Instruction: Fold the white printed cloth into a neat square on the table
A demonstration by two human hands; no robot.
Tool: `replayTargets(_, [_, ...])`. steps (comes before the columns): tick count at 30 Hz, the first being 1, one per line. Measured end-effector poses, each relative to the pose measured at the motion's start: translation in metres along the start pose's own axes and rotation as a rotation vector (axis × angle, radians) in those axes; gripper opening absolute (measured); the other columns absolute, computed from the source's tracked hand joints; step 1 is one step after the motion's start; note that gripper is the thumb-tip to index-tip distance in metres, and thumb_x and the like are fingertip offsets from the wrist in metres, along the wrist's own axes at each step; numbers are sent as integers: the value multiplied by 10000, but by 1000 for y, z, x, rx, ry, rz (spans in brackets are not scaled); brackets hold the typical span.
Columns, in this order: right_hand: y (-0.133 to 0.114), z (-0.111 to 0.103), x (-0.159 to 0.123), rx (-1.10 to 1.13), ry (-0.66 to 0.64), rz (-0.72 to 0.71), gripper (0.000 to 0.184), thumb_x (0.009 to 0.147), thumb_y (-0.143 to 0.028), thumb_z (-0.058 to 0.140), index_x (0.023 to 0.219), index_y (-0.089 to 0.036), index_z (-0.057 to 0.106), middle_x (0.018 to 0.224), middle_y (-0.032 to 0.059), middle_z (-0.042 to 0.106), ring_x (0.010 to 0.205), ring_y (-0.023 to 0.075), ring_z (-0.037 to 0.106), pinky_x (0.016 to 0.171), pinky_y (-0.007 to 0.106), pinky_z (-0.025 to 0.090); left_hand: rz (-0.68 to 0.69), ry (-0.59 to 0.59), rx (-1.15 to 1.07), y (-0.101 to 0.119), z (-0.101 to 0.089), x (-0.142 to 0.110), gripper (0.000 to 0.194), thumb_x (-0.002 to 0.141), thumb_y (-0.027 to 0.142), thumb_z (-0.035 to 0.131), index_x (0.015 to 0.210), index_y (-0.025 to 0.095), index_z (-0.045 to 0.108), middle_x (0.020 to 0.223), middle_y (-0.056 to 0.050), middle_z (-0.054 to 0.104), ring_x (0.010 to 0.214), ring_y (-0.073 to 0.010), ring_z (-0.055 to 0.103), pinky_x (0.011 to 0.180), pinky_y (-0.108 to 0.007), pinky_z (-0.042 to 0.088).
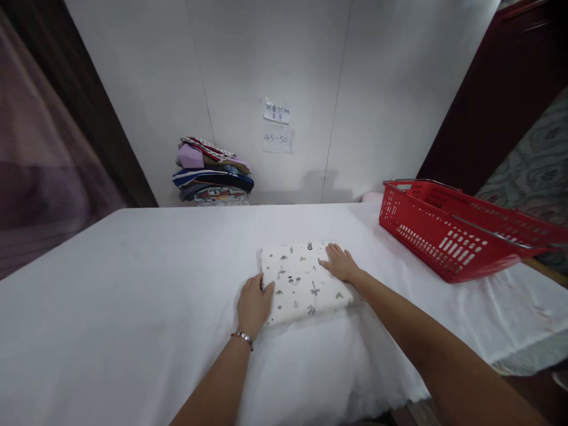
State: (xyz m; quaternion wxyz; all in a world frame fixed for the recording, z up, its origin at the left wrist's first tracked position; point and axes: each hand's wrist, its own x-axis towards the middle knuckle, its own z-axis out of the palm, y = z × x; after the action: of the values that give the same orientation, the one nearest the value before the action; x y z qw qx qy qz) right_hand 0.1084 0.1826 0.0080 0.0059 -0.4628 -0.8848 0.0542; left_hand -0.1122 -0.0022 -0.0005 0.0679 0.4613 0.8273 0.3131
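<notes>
A folded white cloth [302, 284] printed with small leaf and face motifs lies flat on the white-covered table. At its left edge is my left hand [254, 305], with a bracelet at the wrist; the thumb stands apart from the fingers and touches the cloth's edge. My right hand [341, 264] rests palm down on the upper right part of the cloth, its fingers spread. Neither hand lifts the cloth.
A red plastic basket [426, 236] with metal handles stands at the right of the table [133, 284]. Against the back wall is a stack of folded clothes [215, 177]. Two paper notes [277, 139] are stuck on the wall. A curtain [44, 154] hangs at the left.
</notes>
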Motion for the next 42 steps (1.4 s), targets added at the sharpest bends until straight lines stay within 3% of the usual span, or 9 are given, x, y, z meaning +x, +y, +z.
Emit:
replayTargets(6, [-6,-4,6,-57,44,-15,732,836,-618,182,1395,-147,226,1473,106,146,1352,252,56,1059,468,45,-7,-1,-1,0,0,0,402,814,396,423,1145,181,502,1085,-67,574,1015,-205,503,852,-309,385])
replayTargets(15, [-59,-13,42,24,54,-313,736,838,-633,150,1384,-151,258,1467,97,180,1351,246,79,1065,425,30,-9,6,-25,0,1,-1,378,813,377,440,1141,197,500,1092,-59,573,1022,-198,497,859,-306,375])
replayTargets(21, [-70,-1,68,104,-6,-331,618,855,-603,204,1268,-201,428,1304,104,465,1188,261,396,974,406,232,-18,8,-52,-1,1,-2,384,822,381,431,1153,196,491,1095,-53,568,1011,-186,498,850,-290,380])
replayTargets(24, [-69,6,71,101,50,-324,580,859,-594,218,1224,-217,466,1268,89,494,1136,255,429,938,391,261,-26,11,-50,-1,3,-2,379,822,380,433,1153,204,489,1085,-46,569,995,-182,504,837,-286,387])
replayTargets(34, [-70,-2,66,121,-41,-300,656,854,-594,215,1366,-192,296,1390,97,362,1274,262,288,1025,415,156,-53,3,-54,2,-1,0,350,839,399,408,1112,211,519,1068,-55,584,972,-190,523,813,-296,389])
replayTargets(38, [-63,-4,42,104,14,-306,695,852,-603,191,1405,-183,206,1466,76,191,1346,254,97,1062,444,46,-106,-27,-100,0,-4,7,338,843,409,400,1076,210,542,993,-48,623,872,-177,563,746,-280,401])
replayTargets(42, [-52,-1,16,105,-29,-317,673,852,-603,214,1400,-213,229,1477,67,141,1351,243,83,1065,456,51,-135,-60,-129,-3,-6,13,372,822,408,439,1111,191,527,953,-55,644,852,-180,582,744,-275,402])
